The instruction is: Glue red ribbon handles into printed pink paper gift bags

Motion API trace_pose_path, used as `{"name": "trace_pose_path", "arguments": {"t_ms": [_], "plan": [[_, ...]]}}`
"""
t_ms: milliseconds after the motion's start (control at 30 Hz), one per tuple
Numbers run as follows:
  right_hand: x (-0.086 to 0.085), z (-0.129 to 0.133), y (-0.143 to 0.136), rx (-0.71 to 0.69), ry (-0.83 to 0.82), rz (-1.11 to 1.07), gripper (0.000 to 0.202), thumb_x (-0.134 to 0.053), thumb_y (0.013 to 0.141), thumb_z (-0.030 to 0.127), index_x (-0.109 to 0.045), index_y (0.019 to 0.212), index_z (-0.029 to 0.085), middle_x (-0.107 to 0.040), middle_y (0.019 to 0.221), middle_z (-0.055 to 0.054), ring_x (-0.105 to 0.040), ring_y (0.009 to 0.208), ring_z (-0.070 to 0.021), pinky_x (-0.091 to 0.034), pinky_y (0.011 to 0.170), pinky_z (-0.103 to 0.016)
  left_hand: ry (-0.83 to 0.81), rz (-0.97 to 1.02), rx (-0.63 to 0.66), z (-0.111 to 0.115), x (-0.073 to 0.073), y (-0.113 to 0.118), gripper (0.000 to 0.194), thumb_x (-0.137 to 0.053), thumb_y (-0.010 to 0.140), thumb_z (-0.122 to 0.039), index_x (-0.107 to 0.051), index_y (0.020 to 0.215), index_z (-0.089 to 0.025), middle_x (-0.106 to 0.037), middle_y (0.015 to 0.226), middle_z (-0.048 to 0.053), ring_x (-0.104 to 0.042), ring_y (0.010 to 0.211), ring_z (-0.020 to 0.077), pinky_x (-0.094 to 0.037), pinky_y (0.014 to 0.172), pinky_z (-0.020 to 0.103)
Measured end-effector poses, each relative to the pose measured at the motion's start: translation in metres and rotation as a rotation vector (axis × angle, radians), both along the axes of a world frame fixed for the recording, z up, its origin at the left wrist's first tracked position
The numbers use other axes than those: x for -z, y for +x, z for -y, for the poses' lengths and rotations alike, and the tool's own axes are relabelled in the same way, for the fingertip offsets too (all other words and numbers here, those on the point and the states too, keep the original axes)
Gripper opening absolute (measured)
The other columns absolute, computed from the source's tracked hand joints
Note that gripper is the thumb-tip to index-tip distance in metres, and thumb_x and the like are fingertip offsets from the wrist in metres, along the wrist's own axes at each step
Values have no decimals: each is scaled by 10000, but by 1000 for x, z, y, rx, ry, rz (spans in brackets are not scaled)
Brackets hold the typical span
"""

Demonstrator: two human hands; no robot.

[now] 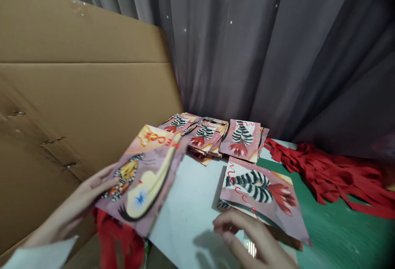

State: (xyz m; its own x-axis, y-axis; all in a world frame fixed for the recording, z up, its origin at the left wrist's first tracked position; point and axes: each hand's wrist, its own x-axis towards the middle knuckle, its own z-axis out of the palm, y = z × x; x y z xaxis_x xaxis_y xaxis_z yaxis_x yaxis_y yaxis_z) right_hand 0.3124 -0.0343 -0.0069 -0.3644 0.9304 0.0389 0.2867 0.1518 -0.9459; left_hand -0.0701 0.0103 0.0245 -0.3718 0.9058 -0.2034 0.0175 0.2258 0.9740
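My left hand (92, 190) grips the left edge of a flat printed fabric piece (148, 178), thumb on top and the other fingers underneath. It is held tilted and bears a butterfly, a pale figure and red lettering. Red straps (114, 236) hang below it; whether they are joined to it cannot be made out. My right hand (249, 236) has its fingers bent and apart over the near edge of a small pile of printed pieces (256, 195), whose top shows a striped zebra pattern and a red flower. Nothing shows between those fingers.
More printed pieces (206, 135) lie in overlapping piles at the back of the white surface (185, 203). A heap of red straps (324, 170) lies on the green surface (348, 232) at right. A tall cardboard box (86, 96) walls off the left; grey curtains (228, 54) hang behind.
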Motion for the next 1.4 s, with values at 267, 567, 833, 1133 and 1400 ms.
{"name": "trace_pose_path", "arguments": {"t_ms": [267, 567, 833, 1133, 1400], "plan": [[38, -8, 89, 429, -47, -127, 430, -633, 741, 637, -741, 825, 229, -721, 892, -69, -676, 868, -238, -570, 761, -261, -187, -466, 154, -87, 45, -127, 890, -727, 389, -815, -662, 1031, -202, -763, 930, 40, -704, 871, 246, -557, 824, 397], [116, 16, 169, 881, -104, -124, 493, -725, 565, 644, -744, 914, 296, -716, 1070, -58, -642, 1025, -327, -595, 761, -362, -99, -1236, 83, -127, 44, -108, 767, -530, 658, -697, -649, 1112, -91, -655, 1147, 195, -571, 1101, 385, -418, 966, 546], [101, -20, 146, 941, -243, -106, 543, -700, 502, 635, -673, 861, 229, -710, 928, -95, -666, 822, -277, -557, 611, -331, 163, -1590, 362, -112, 69, -5, 768, -490, 779, -634, -448, 1401, -186, -480, 1414, 147, -462, 1268, 343, -346, 1071, 457], [93, -24, 131, 698, -409, -378, 454, -792, 529, 534, -701, 824, 200, -723, 761, -39, -650, 664, -202, -506, 594, -275, 194, -1732, 258, -127, 87, 0, 558, -318, 852, -317, -536, 1287, -44, -570, 1287, 232, -519, 1202, 348, -377, 1038, 472], [93, -12, 132, 570, -399, -697, 432, -788, 710, 444, -699, 1055, 200, -751, 996, -75, -703, 813, -199, -530, 671, -258, 362, -1346, 329, -112, 80, 51, 490, -438, 830, -435, -587, 1217, -175, -573, 1314, 164, -492, 1231, 356, -344, 1068, 499]]}}
